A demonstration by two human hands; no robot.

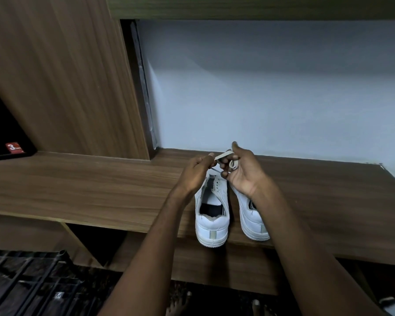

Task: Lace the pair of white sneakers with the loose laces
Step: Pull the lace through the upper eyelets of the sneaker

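Lacing looks barely begun: both sneakers (212, 215) on the bench (100, 185) show bare eyelets, while left hand (195, 173) and right hand (243, 173) grip pinch one lace (225, 155).

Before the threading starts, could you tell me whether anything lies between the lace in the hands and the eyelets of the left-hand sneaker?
Nothing visible does. Both the left hand and right hand hold the lace just above the left-hand sneaker, whose eyelets lie uncovered.

We can read only a white "3" on a red sticker (14, 147), at the lower corner of the black appliance (2, 133) left of the sneakers; its smaller print is illegible.
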